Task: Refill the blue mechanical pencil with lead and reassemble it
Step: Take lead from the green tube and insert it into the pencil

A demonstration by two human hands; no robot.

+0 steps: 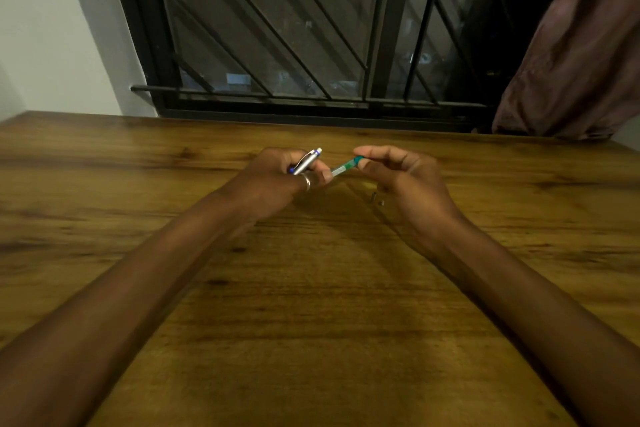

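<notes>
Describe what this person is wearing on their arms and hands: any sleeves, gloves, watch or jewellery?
No sleeves or gloves show: the left forearm and right forearm are bare to the frame's edge. The left hand wears one ring, a pale metallic band. The right hand shows no ring, and neither wrist has a watch or bracelet.

pencil [308, 161] left of lead tube [345, 167]; small parts [373, 197] on table [311, 288]

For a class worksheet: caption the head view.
Left hand grips the blue mechanical pencil; right hand pinches a green lead tube over a wooden table.
</notes>
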